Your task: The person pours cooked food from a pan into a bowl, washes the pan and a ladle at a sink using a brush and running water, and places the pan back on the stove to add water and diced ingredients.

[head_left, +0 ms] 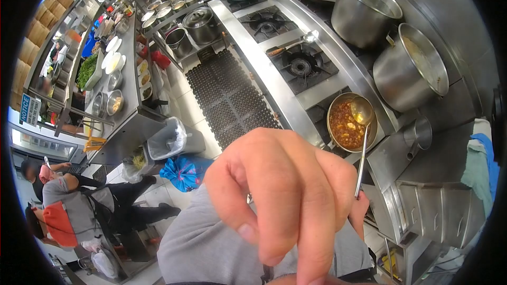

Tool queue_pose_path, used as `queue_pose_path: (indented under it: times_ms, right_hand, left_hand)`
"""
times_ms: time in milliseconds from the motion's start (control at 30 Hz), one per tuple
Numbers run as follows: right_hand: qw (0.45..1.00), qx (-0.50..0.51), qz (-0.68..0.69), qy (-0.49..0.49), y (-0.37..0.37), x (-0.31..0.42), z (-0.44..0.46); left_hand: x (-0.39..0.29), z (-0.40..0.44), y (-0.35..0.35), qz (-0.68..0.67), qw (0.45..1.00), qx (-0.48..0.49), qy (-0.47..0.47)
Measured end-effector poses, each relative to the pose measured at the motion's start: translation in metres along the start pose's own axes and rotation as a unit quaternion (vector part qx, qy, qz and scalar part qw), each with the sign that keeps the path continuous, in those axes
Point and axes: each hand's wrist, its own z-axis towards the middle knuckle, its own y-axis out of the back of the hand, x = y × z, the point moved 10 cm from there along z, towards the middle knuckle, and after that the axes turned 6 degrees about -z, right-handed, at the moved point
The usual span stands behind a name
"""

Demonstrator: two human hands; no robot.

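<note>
My left hand (pixel 285 195) is large and close to the camera, its fingers curled downward and the thumb beside them; I see nothing in it. Behind it at the right, my right hand (pixel 360 212) is partly hidden and closed on the handle of a metal ladle (pixel 364 150). The ladle's bowl rests in a round pan (pixel 329 126) of chunky red-brown sauce (pixel 346 129), on the stove's nearest burner.
Two tall steel pots (pixel 409 71) stand behind the burners. A wood-handled utensil (pixel 285 47) lies by a middle burner. Across the perforated floor mat (pixel 227 95) are a prep counter (pixel 129 100) and a lined bin (pixel 174 140). People (pixel 79 211) are at lower left; another works at the top.
</note>
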Motion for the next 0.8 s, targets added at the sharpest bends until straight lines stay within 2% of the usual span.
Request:
queue_pose_path:
  times_ms: [67,300,333,400,433,500,600,700,767,800]
  right_hand:
    - [1.000,0.003,0.016,0.001,-0.001,-0.001,-0.001]
    - [1.000,0.008,0.018,-0.001,0.000,0.001,-0.003]
    - [1.000,0.009,0.024,-0.003,0.000,-0.002,-0.002]
    - [0.999,0.009,0.031,-0.004,0.000,-0.005,-0.001]
    - [1.000,0.009,0.028,-0.001,0.000,-0.005,-0.001]
    - [1.000,0.008,0.025,0.001,0.001,-0.008,0.000]
    - [0.999,0.007,0.030,-0.039,0.002,-0.017,-0.002]
    - [0.999,-0.007,0.025,-0.031,0.004,-0.004,-0.007]
    - [0.999,-0.010,0.020,-0.031,0.005,-0.004,-0.008]
    - [0.999,-0.013,0.022,-0.033,0.006,-0.004,-0.008]
  left_hand:
    - [0.004,0.000,-0.002,0.005,0.998,0.024,0.049]
    - [0.013,-0.004,-0.007,0.004,0.999,0.015,0.039]
    - [0.014,-0.008,-0.007,0.010,0.999,-0.024,-0.029]
    - [0.002,-0.011,0.003,0.016,0.993,-0.062,-0.097]
    - [0.002,0.004,0.001,0.025,0.999,-0.001,-0.031]
    - [0.005,0.009,-0.008,0.034,0.997,0.061,0.035]
    - [0.010,-0.003,0.017,0.065,0.994,-0.055,0.062]
    - [0.035,-0.054,0.076,0.090,0.961,-0.201,0.170]
    - [0.060,-0.118,0.140,0.222,0.855,-0.356,0.306]
    - [0.078,-0.165,0.174,0.304,0.804,-0.394,0.327]
